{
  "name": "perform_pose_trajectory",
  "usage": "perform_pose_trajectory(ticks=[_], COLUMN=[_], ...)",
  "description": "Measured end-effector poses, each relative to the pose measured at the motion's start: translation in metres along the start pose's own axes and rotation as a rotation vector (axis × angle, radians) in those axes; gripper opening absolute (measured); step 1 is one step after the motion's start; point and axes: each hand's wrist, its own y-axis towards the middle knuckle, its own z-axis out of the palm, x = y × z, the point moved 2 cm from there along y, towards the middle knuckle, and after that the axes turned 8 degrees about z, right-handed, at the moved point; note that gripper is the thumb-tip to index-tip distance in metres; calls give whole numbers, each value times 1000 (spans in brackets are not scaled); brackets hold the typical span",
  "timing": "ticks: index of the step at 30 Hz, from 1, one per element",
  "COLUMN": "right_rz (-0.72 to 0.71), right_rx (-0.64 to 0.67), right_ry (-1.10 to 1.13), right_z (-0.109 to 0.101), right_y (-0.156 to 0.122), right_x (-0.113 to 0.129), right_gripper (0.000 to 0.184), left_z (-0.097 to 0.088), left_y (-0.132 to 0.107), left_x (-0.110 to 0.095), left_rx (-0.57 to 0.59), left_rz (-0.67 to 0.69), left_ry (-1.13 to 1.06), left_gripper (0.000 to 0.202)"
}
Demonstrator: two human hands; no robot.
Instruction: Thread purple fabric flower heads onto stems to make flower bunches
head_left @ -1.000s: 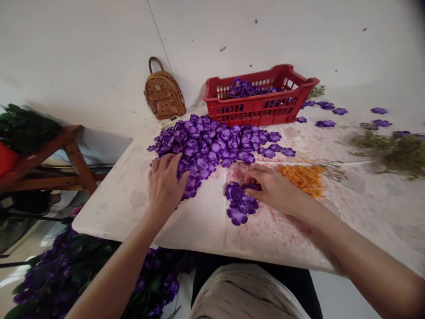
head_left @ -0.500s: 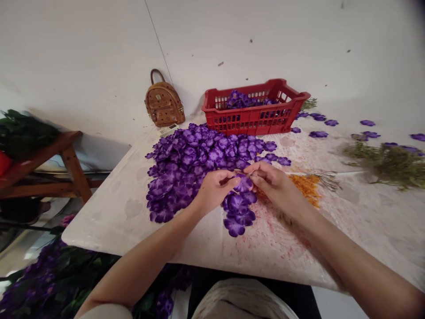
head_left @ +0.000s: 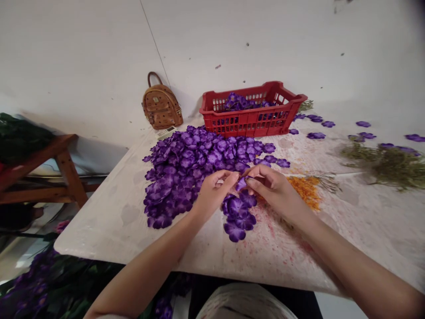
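Observation:
A purple fabric flower petal [head_left: 241,183] is pinched between my left hand [head_left: 212,195] and my right hand [head_left: 274,190], a little above the white table [head_left: 332,230]. Both hands have their fingers closed on it. Just below them lies a small stack of purple petals [head_left: 239,213]. A big heap of the same purple petals [head_left: 195,164] spreads over the table to the left and behind my hands.
A red plastic crate [head_left: 252,116] with purple petals stands at the back. A brown backpack [head_left: 161,106] leans on the wall. Orange petals [head_left: 305,189] and dried green stems [head_left: 385,161] lie to the right. Purple flower bunches [head_left: 29,288] are on the floor at left.
My left hand left the big heap and came to meet my right hand; together they now hold one petal above the small stack. The view shifted slightly.

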Motion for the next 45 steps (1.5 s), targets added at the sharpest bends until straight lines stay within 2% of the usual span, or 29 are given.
perform_pose_trajectory(ticks=[3,11,22,32,38,45], right_rz=[30,26,24,-46,0,-24], right_rx=[9,18,-7,-109,-106,-65], right_ry=[12,37,39,-229,-94,10], right_z=[1,5,4,7,14,10], right_y=[0,0,0,-6,-8,-6], right_x=[-1,-3,-2,1,3,2], right_gripper=[16,13,14,6,14,7], left_z=[0,2,-1,0,0,-2], left_y=[-1,-3,-1,0,1,1], left_x=[-2,-1,4,3,4,3], left_rx=[26,45,88,9,-51,-73], left_rz=[7,-52,-77,-40,-60,-55], left_ry=[0,-164,-218,-123,-107,-142], left_gripper=[27,29,29,23,13,15])
